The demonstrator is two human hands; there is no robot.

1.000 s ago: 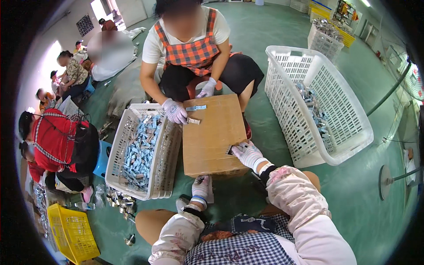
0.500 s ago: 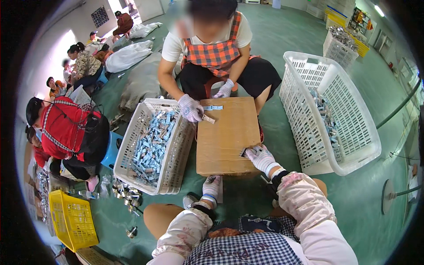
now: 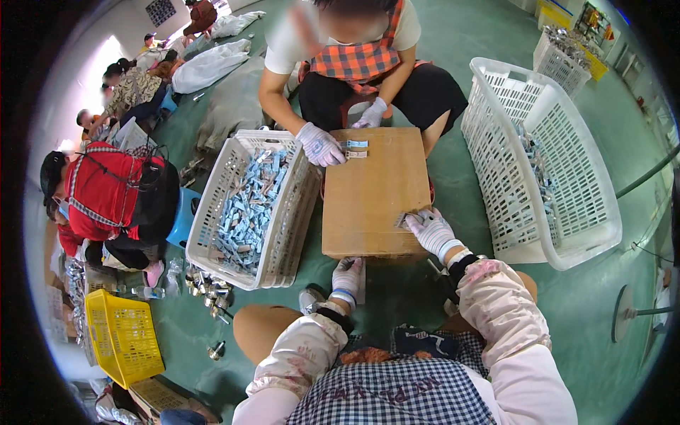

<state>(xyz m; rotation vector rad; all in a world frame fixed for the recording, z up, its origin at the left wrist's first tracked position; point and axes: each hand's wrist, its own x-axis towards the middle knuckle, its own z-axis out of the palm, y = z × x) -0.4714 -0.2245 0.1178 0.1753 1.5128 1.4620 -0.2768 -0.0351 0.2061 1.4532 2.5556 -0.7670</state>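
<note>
Green floor, cardboard box (image 3: 375, 191) used as table: right hand (image 3: 432, 230) pinches a small grey piece (image 3: 405, 219) at its near edge, left hand (image 3: 347, 276) curled below it, grip unclear; sorting step, likely wanting a careful placement beside basket (image 3: 234, 212).

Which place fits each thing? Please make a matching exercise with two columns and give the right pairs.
Things:
1. cardboard box
2. yellow basket
3. basket of blue packets
4. right hand

Places:
a. left of the box
b. on the box's near right corner
c. centre, between two white baskets
d. lower left on the floor

Pairs: 1-c, 2-d, 3-a, 4-b
</note>
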